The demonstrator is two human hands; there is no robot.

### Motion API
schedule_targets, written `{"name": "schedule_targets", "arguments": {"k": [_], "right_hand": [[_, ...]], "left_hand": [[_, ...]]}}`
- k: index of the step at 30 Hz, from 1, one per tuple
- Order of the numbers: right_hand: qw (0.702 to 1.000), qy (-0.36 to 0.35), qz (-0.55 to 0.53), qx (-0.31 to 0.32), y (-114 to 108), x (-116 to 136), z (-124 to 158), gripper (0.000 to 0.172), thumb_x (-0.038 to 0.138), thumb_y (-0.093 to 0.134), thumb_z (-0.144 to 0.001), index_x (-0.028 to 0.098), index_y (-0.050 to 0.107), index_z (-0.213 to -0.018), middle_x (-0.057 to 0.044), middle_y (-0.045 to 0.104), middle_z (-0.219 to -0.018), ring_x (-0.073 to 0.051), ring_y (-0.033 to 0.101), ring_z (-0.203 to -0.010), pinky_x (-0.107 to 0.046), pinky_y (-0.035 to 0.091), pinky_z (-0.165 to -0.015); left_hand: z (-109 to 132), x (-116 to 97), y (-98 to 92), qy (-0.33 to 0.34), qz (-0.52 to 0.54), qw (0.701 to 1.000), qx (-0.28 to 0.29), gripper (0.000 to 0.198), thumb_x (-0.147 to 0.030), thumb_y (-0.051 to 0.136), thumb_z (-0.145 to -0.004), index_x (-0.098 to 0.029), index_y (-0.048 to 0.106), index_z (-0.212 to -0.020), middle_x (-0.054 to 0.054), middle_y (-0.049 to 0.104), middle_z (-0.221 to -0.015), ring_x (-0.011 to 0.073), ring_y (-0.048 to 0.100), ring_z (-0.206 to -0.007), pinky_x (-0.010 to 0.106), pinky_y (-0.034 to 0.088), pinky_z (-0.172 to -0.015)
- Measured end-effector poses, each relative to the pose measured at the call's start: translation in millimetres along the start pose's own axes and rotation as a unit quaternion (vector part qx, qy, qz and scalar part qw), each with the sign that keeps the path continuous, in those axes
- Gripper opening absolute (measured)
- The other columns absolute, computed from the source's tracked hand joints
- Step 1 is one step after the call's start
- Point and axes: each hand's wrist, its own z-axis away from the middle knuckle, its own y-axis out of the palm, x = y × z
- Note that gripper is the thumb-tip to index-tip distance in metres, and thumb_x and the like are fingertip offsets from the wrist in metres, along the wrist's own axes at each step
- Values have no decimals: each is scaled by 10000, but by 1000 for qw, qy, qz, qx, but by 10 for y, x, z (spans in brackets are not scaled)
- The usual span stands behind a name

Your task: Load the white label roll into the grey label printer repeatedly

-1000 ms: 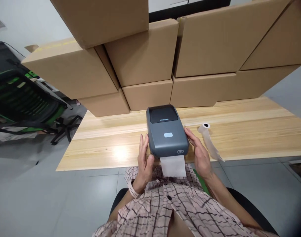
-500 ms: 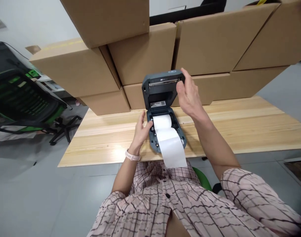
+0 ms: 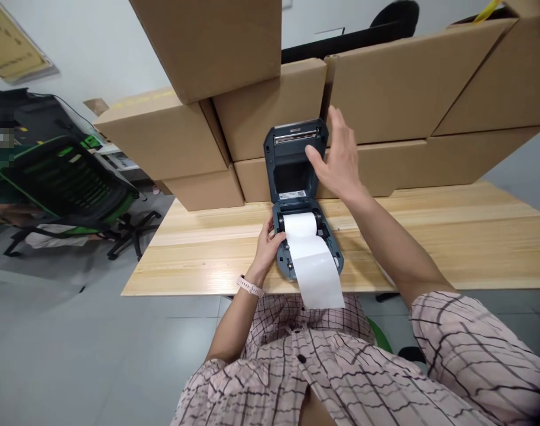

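Note:
A dark grey label printer (image 3: 282, 258) stands on the wooden table with its lid (image 3: 291, 155) raised. Inside the base sits a roll of white label paper (image 3: 300, 225); its loose strip (image 3: 319, 278) runs forward over the front and hangs past the table edge. My left hand (image 3: 267, 248) grips the left side of the base, thumb over the rim and fingers along the outer wall. Beside the lid's right edge, my right hand (image 3: 340, 155) is open, thumb and fingers apart, with nothing in it. Whether its thumb touches the lid I cannot tell.
Stacked cardboard boxes (image 3: 380, 89) line the back of the wooden table (image 3: 199, 254), close behind the lid. To the left are a black and green office chair (image 3: 65, 177) and part of a seated person. A green seat (image 3: 378, 334) shows below the table.
The lid has swung further back. My right hand has loosened from its edge and opened. My left hand has closed on the side of the base. The view has shifted slightly.

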Motion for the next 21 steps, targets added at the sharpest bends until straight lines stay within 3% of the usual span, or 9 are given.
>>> {"name": "schedule_targets", "arguments": {"k": [2, 3, 5, 8, 10, 12, 15, 21], "right_hand": [[999, -36, -21, -10, -80, 134, 224, 523, 533, 427, -1051, 268, 570, -1478, -150, 639, -1516, -384, 525, -1479, -628, 384, -1245], [997, -51, -37, 37, -102, 185, 324, 443, 487, 439, -1049, 261, 647, -1368, -144, 715, -1387, -369, 609, -1377, -596, 442, -1196], [971, -72, -67, 220, -95, 229, 456, 349, 428, 491, -1025, 239, 704, -1226, -129, 779, -1228, -332, 703, -1218, -509, 525, -1092], [862, -78, -47, 498, 35, 154, 452, 472, 466, 624, -952, 215, 657, -1350, -136, 771, -1327, -334, 730, -1210, -442, 558, -1009], [805, -82, 5, 587, 166, 71, 366, 689, 568, 733, -865, 208, 611, -1440, -159, 762, -1355, -379, 734, -1200, -458, 570, -964], [776, -95, 37, 623, 293, 12, 282, 820, 637, 822, -761, 198, 630, -1426, -172, 782, -1298, -409, 746, -1141, -474, 581, -916], [771, -105, 27, 628, 413, -10, 230, 793, 648, 861, -701, 188, 689, -1324, -165, 798, -1237, -401, 757, -1080, -476, 592, -893], [763, -90, 6, 640, 395, 26, 272, 809, 621, 872, -668, 180, 694, -1321, -161, 783, -1286, -405, 751, -1099, -517, 606, -934]], "left_hand": [[3, 25, 7, 3, 1, 1000, -7, 756, -315, 799, -781, -225, 581, -1500, 143, 598, -1593, 324, 559, -1456, 492, 426, -1241], [4, 31, 11, 5, 0, 1000, -12, 756, -307, 797, -775, -225, 582, -1495, 137, 604, -1590, 317, 561, -1454, 483, 422, -1247], [6, 35, 17, 11, -4, 1000, -19, 754, -289, 788, -764, -213, 584, -1486, 135, 616, -1577, 314, 566, -1453, 475, 419, -1252], [10, 34, 17, 12, -7, 1000, -19, 751, -289, 763, -769, -203, 577, -1492, 138, 616, -1576, 317, 564, -1467, 471, 430, -1250], [11, 39, 12, 10, -11, 1000, -22, 757, -303, 760, -772, -208, 572, -1498, 138, 612, -1581, 318, 562, -1475, 473, 428, -1255], [5, 48, 5, 12, -20, 999, -27, 748, -304, 762, -764, -205, 581, -1483, 139, 620, -1572, 320, 567, -1472, 480, 413, -1270], [-21, 53, -8, 21, -28, 999, -29, 759, -266, 744, -731, -192, 581, -1469, 147, 632, -1563, 331, 569, -1475, 500, 395, -1288], [-87, 27, -31, -22, -21, 999, -16, 1061, -195, 720, -662, -171, 329, -1649, 215, 563, -1628, 353, 584, -1475, 538, 462, -1241]]}}
